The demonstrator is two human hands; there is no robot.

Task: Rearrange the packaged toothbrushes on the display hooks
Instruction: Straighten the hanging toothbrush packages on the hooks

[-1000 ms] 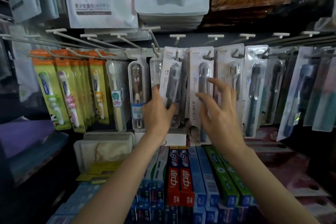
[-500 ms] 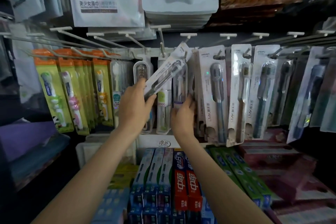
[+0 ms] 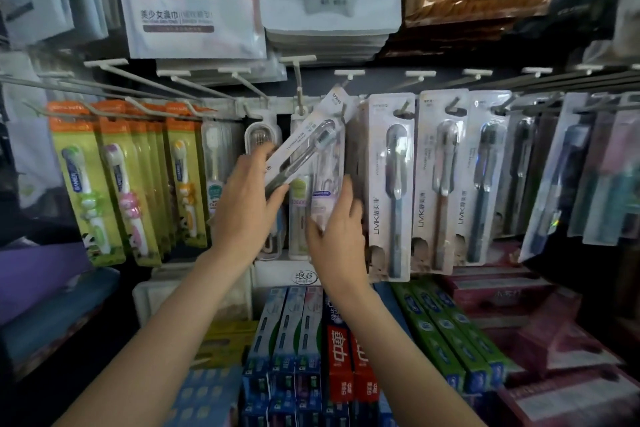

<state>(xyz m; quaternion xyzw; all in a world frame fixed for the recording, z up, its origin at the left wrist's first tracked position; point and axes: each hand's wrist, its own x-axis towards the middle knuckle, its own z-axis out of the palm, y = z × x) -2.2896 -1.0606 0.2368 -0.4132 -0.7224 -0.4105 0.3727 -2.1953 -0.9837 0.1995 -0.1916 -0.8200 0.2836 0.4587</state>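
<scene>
Hands (image 3: 294, 215) on tilted toothbrush pkg (image 3: 304, 142)

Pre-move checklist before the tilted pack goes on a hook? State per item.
1. Left hand grips the tilted white-carded dark toothbrush pack: ok.
2. Pack upright for hanging: not ok, it leans right.
3. Pack's hang hole on a metal display hook: cannot tell, the top edge hides it.
4. Right hand steadies the hanging clear toothbrush packs: ok.
5. Neighbouring LMK grey toothbrush pack hangs straight: ok.
</scene>
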